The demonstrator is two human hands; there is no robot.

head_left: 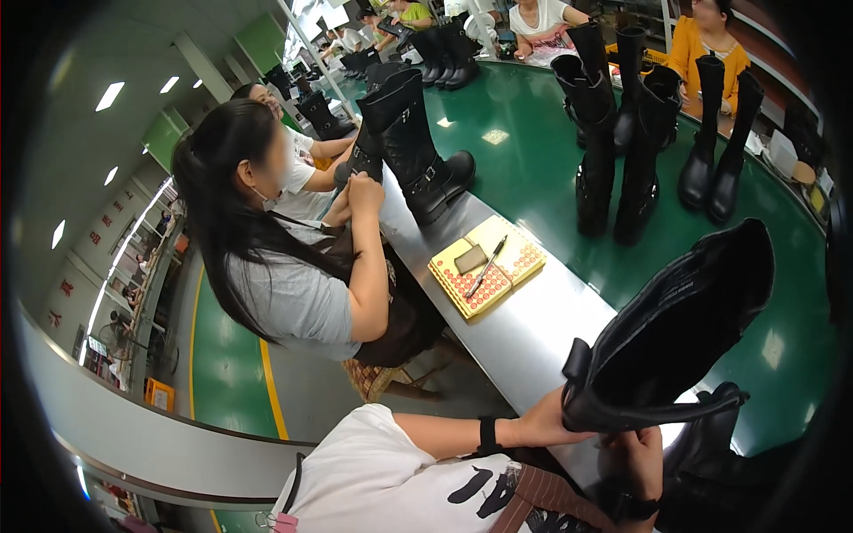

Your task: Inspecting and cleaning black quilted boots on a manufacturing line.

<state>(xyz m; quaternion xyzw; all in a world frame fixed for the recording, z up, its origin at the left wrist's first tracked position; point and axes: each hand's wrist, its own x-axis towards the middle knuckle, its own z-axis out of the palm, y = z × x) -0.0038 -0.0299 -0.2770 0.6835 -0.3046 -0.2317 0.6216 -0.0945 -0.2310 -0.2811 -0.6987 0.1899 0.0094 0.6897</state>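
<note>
A long green surface (524, 173), edged on the person's side by a metal border (569, 306), was spread away toward the far workers. A co-worker (293, 293) was seated at that border, to the person's left, with a dark boot (362, 164) held in both hands. Tall black boots (593, 169) were stood upright beyond the border, out on the green.

The largest thing near the person, a black boot (680, 320), was held raised over the near part of the metal border. Its long axis was slanted from the two hands up and to the right, over the green; its wide mouth was turned toward the person, and its foot could not be made out.

By the left hand (539, 420) the near left edge was clamped, the fingertips being hidden behind the leather. The right hand (641, 457) was placed lower, under the near edge and touching it; how tightly its grip was closed could not be told.

Left of the boot, on the border, a yellow stack (484, 298) was laid, topped by a brown pad (471, 258) and a slanted pen (485, 268).
</note>
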